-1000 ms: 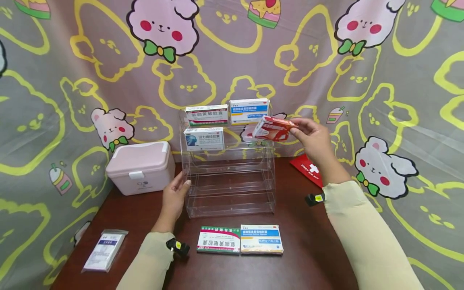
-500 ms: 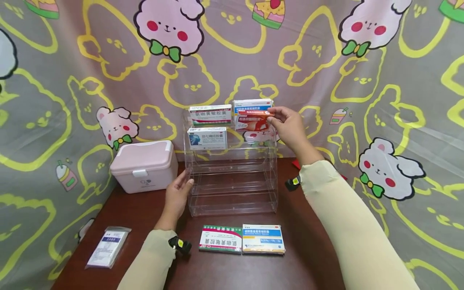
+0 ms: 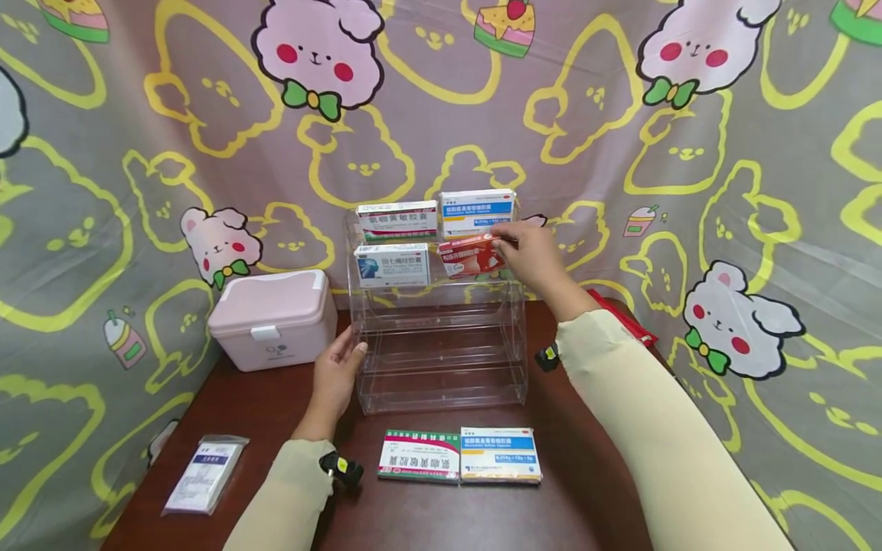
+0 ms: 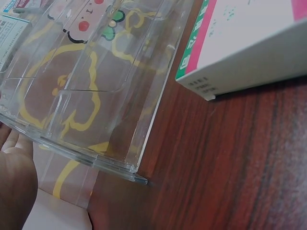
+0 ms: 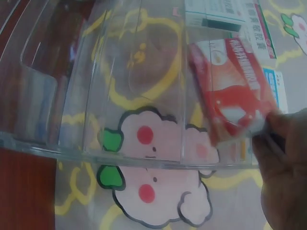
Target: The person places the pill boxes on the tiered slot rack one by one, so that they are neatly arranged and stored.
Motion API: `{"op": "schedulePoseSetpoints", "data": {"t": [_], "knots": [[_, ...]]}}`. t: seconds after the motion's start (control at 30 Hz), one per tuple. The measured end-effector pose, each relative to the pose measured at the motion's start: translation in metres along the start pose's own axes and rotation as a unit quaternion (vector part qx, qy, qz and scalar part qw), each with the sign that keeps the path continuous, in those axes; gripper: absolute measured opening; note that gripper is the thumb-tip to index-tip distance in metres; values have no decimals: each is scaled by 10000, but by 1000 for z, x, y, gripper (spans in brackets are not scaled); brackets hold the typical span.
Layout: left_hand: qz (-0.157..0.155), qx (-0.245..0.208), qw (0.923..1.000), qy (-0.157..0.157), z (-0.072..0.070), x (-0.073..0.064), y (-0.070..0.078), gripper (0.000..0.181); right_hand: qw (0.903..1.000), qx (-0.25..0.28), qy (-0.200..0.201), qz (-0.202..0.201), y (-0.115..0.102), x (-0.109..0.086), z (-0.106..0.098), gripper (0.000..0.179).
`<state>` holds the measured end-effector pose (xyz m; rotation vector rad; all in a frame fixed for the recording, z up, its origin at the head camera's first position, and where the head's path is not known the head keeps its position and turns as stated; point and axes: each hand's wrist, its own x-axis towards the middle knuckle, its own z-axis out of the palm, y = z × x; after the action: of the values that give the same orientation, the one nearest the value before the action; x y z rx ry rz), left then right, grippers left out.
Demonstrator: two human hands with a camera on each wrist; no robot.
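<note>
A clear tiered display rack (image 3: 441,402) stands on the table. My right hand (image 3: 534,252) pinches the right end of a red medicine box (image 3: 463,260) at the second tier; in the right wrist view this box (image 5: 232,88) is tilted and slightly blurred. Left of it on that tier sits a white-blue medicine box (image 3: 393,269). Above them, the top tier bears a white-green medicine box (image 3: 396,222) and a blue-white medicine box (image 3: 477,208). Low on the rack's left side, my left hand (image 3: 335,375) rests with fairly straight fingers against the side wall, its fingertips partly hidden.
In front of the rack lie another white-green medicine box (image 3: 419,457) and another blue-white box (image 3: 501,455), side by side. A pink lidded case (image 3: 272,325) stands to the left, a bagged white packet (image 3: 205,474) nearer. Behind my right arm is a red pouch (image 3: 630,320).
My right hand has brought the red box leftward and down from the rack's upper right to the second tier. The left hand stays at the rack's side.
</note>
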<state>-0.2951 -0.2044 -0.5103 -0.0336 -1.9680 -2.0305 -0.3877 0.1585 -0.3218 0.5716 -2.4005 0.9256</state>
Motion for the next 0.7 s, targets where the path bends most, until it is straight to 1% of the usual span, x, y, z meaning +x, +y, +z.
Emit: {"op": "schedulePoseSetpoints", "data": {"t": [0.13,0.27,0.4,0.57,0.63,0.7], "knots": [[-4,21,10000,-5,0,1,1,59,9970,-659,-243,-333,-5,1,-2,24],[10,-17,10000,-1,0,1,2,58,9931,-901,-497,-556,-7,1,-1,20],[96,-159,9998,1,0,1,2,57,9916,-953,-657,-581,-7,1,2,20],[65,-139,9999,-9,0,0,3,57,9905,-971,-798,-558,-6,-2,4,26],[45,-135,9999,2,1,-1,4,57,9909,-936,-707,-666,-4,-7,3,31],[42,-155,9999,7,2,-2,4,57,9919,-799,-495,-859,-2,-16,2,34]]}}
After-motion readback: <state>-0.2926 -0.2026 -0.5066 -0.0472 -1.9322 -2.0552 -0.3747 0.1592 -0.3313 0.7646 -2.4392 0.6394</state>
